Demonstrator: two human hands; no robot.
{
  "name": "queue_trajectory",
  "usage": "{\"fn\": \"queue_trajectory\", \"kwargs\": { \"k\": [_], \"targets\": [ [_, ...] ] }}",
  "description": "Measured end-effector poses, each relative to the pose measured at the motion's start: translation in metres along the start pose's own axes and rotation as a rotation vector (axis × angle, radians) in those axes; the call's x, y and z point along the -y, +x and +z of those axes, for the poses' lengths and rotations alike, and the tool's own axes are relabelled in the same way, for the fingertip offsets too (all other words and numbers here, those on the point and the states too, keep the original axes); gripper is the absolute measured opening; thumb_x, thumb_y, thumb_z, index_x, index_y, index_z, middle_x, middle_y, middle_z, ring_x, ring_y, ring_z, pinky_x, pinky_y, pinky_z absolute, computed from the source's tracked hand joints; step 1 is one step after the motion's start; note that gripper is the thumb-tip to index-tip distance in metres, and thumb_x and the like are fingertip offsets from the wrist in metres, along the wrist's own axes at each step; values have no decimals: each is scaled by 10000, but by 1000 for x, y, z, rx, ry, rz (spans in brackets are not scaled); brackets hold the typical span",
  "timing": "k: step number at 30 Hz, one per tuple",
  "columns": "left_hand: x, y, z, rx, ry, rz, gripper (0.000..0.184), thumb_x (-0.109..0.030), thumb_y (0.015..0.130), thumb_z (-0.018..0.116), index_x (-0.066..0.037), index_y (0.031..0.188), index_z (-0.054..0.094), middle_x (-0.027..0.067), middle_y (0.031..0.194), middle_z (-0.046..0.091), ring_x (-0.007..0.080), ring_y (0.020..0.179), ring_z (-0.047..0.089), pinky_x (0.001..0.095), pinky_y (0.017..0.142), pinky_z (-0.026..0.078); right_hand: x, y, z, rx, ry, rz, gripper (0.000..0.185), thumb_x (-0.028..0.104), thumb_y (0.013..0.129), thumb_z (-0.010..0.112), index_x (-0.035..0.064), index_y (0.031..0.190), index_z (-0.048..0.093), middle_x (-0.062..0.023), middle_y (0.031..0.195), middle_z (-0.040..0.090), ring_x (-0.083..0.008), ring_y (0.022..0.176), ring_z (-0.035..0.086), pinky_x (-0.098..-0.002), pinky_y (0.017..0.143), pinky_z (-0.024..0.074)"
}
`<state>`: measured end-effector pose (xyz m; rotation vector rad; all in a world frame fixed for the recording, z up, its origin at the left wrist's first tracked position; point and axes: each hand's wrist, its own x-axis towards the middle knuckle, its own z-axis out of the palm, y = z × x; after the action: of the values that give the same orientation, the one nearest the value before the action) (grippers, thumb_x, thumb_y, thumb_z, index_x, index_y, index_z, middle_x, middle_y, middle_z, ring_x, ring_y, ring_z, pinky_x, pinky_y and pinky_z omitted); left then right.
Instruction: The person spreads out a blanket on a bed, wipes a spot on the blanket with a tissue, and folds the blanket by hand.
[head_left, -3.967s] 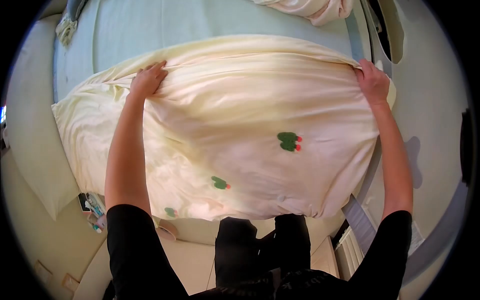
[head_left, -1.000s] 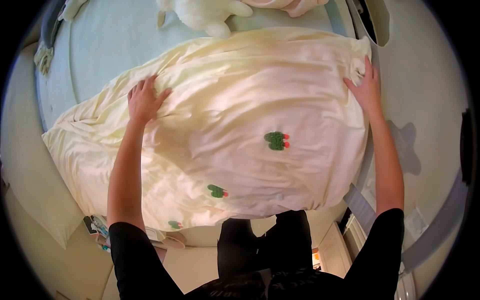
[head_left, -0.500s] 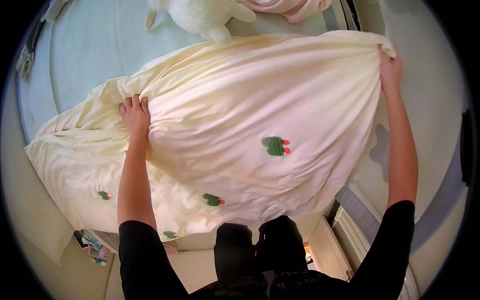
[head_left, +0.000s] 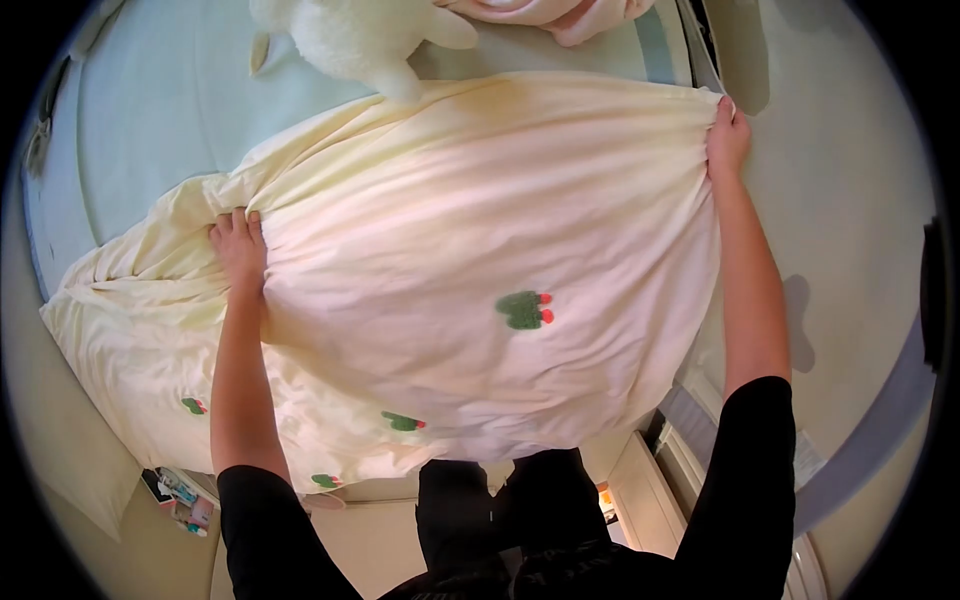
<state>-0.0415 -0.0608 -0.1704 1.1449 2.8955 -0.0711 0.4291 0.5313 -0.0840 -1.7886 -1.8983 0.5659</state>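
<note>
A cream quilt (head_left: pixel 420 270) with green-and-red embroidered patches hangs in folds between my two hands. My right hand (head_left: pixel 729 140) is closed around its upper right corner, and the cloth gathers into pleats there. On the left, my left hand (head_left: pixel 238 248) grips a bunched part of the same quilt, its fingers curled over the folds. The fabric is pulled fairly taut between the hands, and its lower edge hangs in front of my legs. Folds hide the fingertips of my left hand.
The bed (head_left: pixel 170 120) has a pale blue-green sheet. On it a white plush toy (head_left: pixel 350 40) lies against the quilt's far edge, beside pink cloth (head_left: pixel 570 15). Small items fill a shelf (head_left: pixel 185 500) at lower left. A white door (head_left: pixel 650 490) stands at lower right.
My right hand has moved left and slightly down with the quilt corner. My left hand has shifted a little left and down, still gripping. The whole view has shifted slightly.
</note>
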Motion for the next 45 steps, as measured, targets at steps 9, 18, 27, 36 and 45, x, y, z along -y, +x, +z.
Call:
{"fn": "queue_trajectory", "kwargs": {
  "k": [9, 18, 27, 36, 45],
  "targets": [
    [-15, 43, -116, -176, -359, -51, 283, -226, 1062, 522, -9, 926, 641, 181, 848, 622, 393, 816, 571, 497, 775, 462, -39, 35, 1, -144, -412, -249, 312, 335, 1002, 608, 113, 1188, 722, -144, 1009, 722, -343, 952, 685, -470, 835, 529],
    [-48, 69, -66, -42, -163, -88, 302, -329, 1059, 517, -87, 1052, 698, 155, 999, 706, 404, 1008, 628, 522, 891, 483, 124, -204, 74, 304, -262, -844, 488, 408, 963, 657, 289, 1432, 590, -95, 1491, 537, -342, 1428, 448, -609, 1179, 288],
    [67, 33, -140, 105, -186, 162, 440, -426, 893, 712, -166, 1246, 677, 94, 1203, 685, 317, 1170, 604, 464, 1079, 413, 105, -209, 130, 79, -317, -820, 501, 319, 946, 598, 272, 1445, 588, -71, 1547, 494, -298, 1461, 416, -571, 1197, 256],
    [185, -18, -162, 267, 112, 141, 315, -301, 853, 772, -162, 1135, 754, 108, 1408, 580, 351, 1352, 492, 471, 1156, 363, 98, -208, 144, 41, -418, -835, 540, 277, 958, 535, 267, 1498, 525, -75, 1582, 443, -290, 1475, 388, -549, 1212, 224],
    [243, 53, -161, -112, 152, 140, 144, -223, 960, 663, -125, 1040, 732, 27, 1176, 687, 255, 1160, 604, 461, 1085, 406, 98, -210, 147, 33, -440, -855, 524, 299, 973, 479, 208, 1488, 521, -90, 1582, 437, -295, 1477, 374, -539, 1220, 194]
  ]
}}
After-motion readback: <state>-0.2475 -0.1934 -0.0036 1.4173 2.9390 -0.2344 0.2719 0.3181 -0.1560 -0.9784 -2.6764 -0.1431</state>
